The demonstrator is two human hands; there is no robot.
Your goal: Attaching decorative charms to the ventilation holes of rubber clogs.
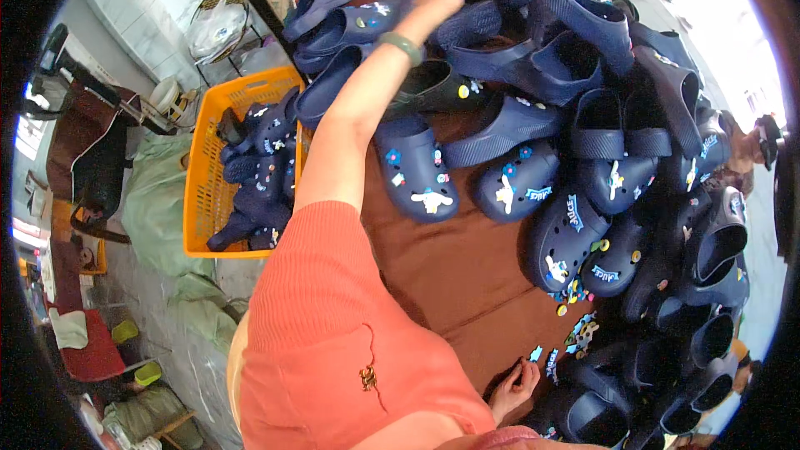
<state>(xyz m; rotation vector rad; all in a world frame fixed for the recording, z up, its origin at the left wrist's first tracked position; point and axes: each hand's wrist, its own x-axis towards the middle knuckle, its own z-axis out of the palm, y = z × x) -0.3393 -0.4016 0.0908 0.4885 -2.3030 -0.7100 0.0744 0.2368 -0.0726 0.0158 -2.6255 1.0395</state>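
Stretched to the far side of the brown table (442,283), my left hand (439,4) is closed among dark blue clogs (467,25); whatever its fingers grip is hidden. My right hand (517,387) is low at the near right, fingers curled together, with a light blue shoe charm (535,353) at their tips. Beside it lie a small pile of loose charms (582,333) and more clogs (600,412). In the middle, a clog (419,175) and another clog (517,187) carry white character charms and blue flowers.
An orange plastic basket (200,175) with several dark blue clogs stands left of the table. Clogs are heaped along the table's far and right edges. A green cloth bundle (158,200), a red stool (87,346) and a wire chair (221,29) are on the floor at left.
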